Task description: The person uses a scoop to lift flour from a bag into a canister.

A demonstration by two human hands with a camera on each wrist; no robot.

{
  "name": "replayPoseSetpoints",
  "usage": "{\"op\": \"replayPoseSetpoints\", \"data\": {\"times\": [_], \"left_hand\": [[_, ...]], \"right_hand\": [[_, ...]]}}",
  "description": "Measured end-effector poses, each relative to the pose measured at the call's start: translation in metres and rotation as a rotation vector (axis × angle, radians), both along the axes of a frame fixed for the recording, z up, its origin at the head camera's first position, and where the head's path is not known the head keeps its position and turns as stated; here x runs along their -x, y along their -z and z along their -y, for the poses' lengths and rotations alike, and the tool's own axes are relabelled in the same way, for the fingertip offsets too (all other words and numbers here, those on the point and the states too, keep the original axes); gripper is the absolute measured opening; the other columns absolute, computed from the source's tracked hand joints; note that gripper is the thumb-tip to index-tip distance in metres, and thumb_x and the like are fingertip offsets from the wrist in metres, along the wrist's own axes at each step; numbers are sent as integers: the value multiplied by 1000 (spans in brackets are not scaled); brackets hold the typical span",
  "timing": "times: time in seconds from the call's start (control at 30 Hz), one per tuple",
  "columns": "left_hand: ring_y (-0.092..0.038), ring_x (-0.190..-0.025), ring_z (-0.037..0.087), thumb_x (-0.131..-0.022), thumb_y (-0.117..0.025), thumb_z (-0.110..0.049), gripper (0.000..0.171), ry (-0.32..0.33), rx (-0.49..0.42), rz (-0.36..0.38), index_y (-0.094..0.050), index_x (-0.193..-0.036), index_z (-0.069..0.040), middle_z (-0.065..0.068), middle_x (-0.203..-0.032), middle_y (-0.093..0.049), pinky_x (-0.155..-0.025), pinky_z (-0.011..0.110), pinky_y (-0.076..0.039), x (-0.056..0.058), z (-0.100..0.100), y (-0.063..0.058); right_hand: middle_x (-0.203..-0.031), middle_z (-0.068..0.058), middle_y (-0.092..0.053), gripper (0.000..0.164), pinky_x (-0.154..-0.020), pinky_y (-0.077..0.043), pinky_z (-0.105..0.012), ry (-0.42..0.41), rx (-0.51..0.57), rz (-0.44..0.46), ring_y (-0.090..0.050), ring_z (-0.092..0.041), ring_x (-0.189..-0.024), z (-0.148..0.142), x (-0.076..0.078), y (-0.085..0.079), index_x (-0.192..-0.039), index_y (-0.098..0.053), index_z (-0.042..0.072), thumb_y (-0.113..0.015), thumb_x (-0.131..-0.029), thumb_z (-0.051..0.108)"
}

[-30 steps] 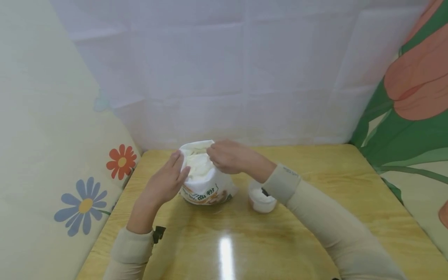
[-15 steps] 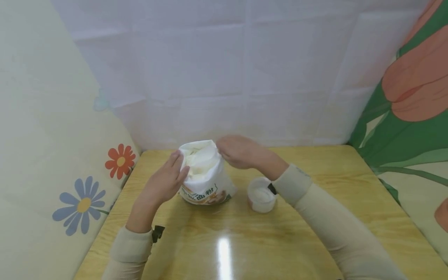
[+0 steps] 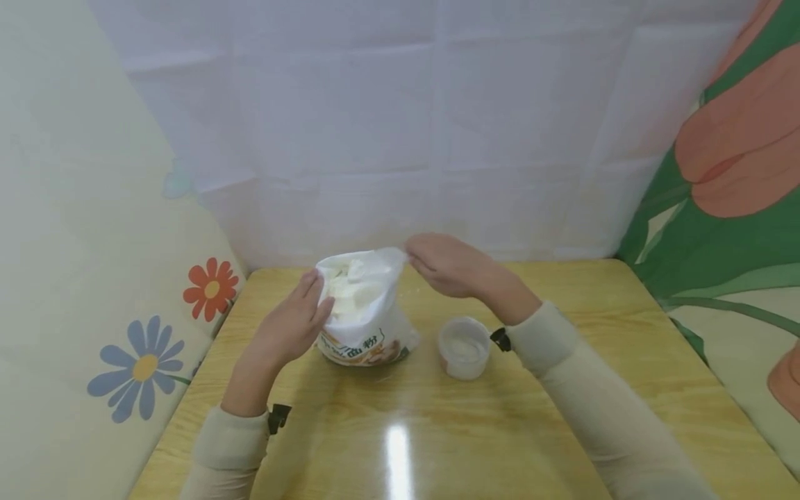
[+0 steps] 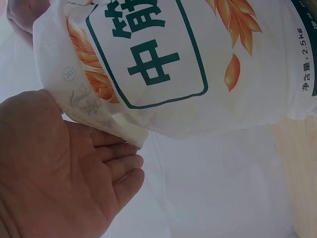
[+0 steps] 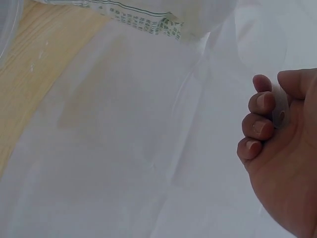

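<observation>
A white flour bag (image 3: 369, 344) with green lettering and orange wheat print stands on the table, its mouth open and white flour (image 3: 356, 292) inside. My left hand (image 3: 290, 323) holds the left side of its rim; the left wrist view shows the fingers bent against the bag's edge. My right hand (image 3: 459, 267) is above and right of the mouth. It grips a translucent plastic scoop (image 5: 281, 106) by the handle, which has a small hole at its end. In the head view the scoop's pale bowl (image 3: 390, 259) is over the bag's right rim.
A clear round tub (image 3: 464, 351) with white powder in it stands right of the bag, below my right wrist. White specks lie on the wooden table (image 3: 531, 430). A white cloth (image 3: 375, 139) hangs behind the table, and flowered sheets flank both sides.
My right hand has risen and moved right, away from the bag's mouth, with the scoop. The tub has come out from behind the right sleeve. My left hand stays at the rim.
</observation>
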State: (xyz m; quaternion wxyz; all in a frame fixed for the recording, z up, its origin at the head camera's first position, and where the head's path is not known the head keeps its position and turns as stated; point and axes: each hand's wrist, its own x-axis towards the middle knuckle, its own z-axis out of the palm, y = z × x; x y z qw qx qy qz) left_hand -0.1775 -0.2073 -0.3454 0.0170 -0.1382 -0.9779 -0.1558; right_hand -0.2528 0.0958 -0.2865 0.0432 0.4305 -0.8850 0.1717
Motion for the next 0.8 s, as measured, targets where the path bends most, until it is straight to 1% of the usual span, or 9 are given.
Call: {"op": "replayPoseSetpoints", "data": {"times": [0.1,0.2,0.4,0.57,0.7,0.8], "left_hand": [[-10,-154,40,-111,-24,-43,70,-2,-2,-7,-13,-159,6,23,-168,-9,-124,56,-16,0,2,0],[-10,-155,40,-111,-24,-45,70,3,-2,-8,-13,-159,5,23,-168,-9,-124,56,-16,1,2,-1],[-9,-155,39,-111,-24,-45,71,2,5,-8,-13,-160,5,22,-168,-10,-124,55,-16,3,3,1],[-11,-155,40,-111,-25,-44,70,5,4,-15,-13,-159,5,23,-168,-10,-124,56,-18,3,4,2],[-12,-154,40,-111,-26,-42,69,7,1,-18,-14,-159,6,23,-167,-11,-123,56,-19,1,3,2],[-12,-154,40,-111,-26,-43,70,9,2,-14,-14,-159,6,23,-167,-11,-123,57,-19,1,3,2]], "right_hand": [[-88,-4,-56,23,-83,-50,-42,10,14,-16,-56,-23,-86,-8,-3,-1,-101,-59,8,-39,-108,17],[-90,-5,-57,22,-85,-50,-43,24,35,-25,-56,-23,-87,-19,-7,-1,-103,-59,6,-40,-107,16],[-96,-8,-59,22,-87,-50,-45,63,79,-12,-57,-25,-92,-41,-18,1,-109,-59,2,-41,-108,15],[-94,-7,-58,21,-86,-49,-44,86,97,-27,-55,-24,-90,-57,-27,6,-108,-59,3,-41,-108,14],[-97,-9,-60,19,-88,-49,-46,111,117,-47,-57,-26,-94,-71,-34,12,-107,-59,3,-43,-108,12],[-97,-8,-60,17,-86,-49,-45,132,130,-62,-57,-25,-93,-81,-39,18,-106,-60,3,-44,-107,10]]}}
